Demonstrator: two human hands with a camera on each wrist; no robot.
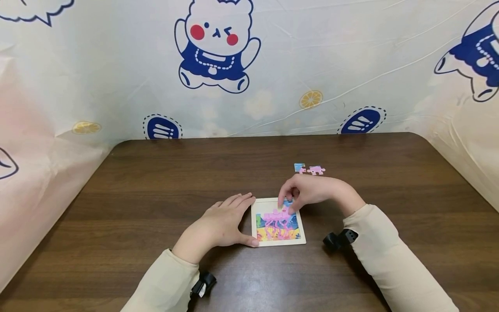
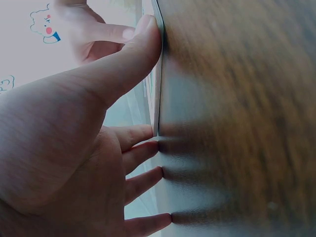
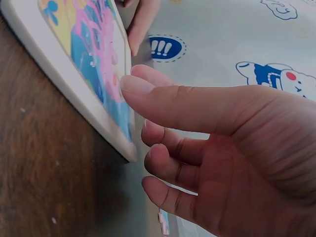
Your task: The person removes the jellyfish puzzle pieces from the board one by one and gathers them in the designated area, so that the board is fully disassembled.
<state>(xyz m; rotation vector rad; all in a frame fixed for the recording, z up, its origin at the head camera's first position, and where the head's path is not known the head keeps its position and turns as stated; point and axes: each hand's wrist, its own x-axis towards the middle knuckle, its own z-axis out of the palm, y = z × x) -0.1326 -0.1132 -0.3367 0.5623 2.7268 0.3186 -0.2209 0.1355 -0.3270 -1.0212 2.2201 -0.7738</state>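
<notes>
A square puzzle tray (image 1: 279, 243) with a pale wooden rim lies on the table, its picture a pink octopus (image 1: 276, 219) over blue and yellow; bare board shows at upper left. My left hand (image 1: 223, 222) is spread at the tray's left side, thumb on the lower corner and index fingertip at the upper corner. Over the upper right part, my right hand (image 1: 308, 190) has thumb and index fingertips around a blue-and-pink puzzle piece (image 1: 287, 203), partly hidden by the fingers. In the right wrist view, its thumb tip (image 3: 136, 85) is right at the octopus's red spot.
Two loose puzzle pieces, one blue and pink (image 1: 299, 167) and one pink (image 1: 316, 170), lie beyond the right hand. The brown table (image 1: 156, 182) ends at a patterned cloth backdrop (image 1: 273, 65). Black wrist cameras (image 1: 204, 282) sit near both sleeves.
</notes>
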